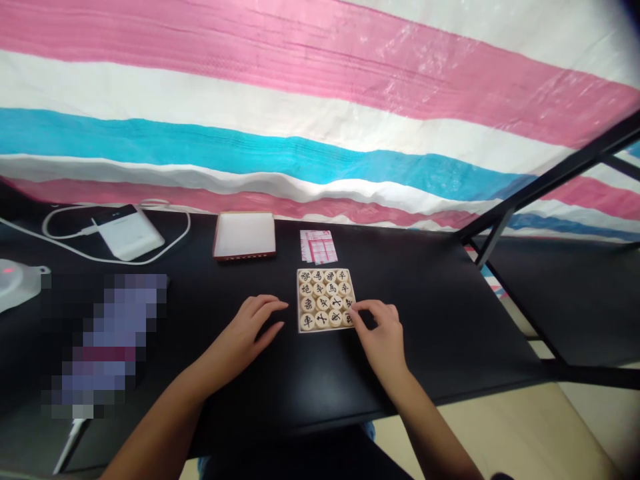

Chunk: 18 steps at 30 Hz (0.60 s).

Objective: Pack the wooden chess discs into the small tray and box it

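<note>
Several round, cream-coloured Chinese chess pieces [320,289] with dark characters sit in rows inside a shallow white box [299,327] on the black table. My right hand [383,330] is at the box's right side, thumb and forefinger closed together on a chess piece [349,303] at that edge; the fingertips partly cover it and the piece below. To the left of the box, my left hand [257,323] rests near the tabletop, fingers apart and holding nothing. Just behind the box lies a folded paper sheet [319,247] with red lines.
An open box lid [246,235] with a white inside stands at the back. Left of it lie a white power bank [131,233] with a looped cable and a blurred-out phone [115,333]. A black metal frame [550,173] rises at right; a striped sheet [280,93] hangs behind.
</note>
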### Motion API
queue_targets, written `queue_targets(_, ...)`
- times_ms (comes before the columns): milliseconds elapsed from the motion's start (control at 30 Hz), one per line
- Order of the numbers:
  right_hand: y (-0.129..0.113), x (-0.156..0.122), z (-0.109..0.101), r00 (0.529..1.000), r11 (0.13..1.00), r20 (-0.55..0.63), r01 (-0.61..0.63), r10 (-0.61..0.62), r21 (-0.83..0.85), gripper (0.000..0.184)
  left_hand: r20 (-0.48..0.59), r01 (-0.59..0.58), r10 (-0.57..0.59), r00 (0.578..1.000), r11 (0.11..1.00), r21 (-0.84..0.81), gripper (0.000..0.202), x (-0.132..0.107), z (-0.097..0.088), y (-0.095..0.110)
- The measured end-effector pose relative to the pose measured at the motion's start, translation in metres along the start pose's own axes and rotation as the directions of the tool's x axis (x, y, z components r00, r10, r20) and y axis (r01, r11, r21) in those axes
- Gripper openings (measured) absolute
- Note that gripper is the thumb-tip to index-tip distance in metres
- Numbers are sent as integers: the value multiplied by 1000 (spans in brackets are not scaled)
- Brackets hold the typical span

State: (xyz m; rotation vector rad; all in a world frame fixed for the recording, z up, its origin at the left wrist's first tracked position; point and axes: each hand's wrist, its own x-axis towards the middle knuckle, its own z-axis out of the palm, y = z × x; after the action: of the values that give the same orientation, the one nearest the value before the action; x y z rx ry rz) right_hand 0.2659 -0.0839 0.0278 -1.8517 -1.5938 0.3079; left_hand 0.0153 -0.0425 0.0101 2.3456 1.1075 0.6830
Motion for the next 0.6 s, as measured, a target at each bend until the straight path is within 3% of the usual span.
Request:
queue_targets(267,-26,33,19,979,989,138,146,-148,29,10,9,30,-30,1000,999,-15,23,2,1,-6)
queue_targets(433,-47,54,43,950,960,222,252,-220,-123,17,-45,77,-77,996,997,15,18,3,-2,-15)
queue_targets(600,-62,64,56,940,914,277,278,-197,-295,19,-92,109,-105,990,994,32,16,3,-7,-19)
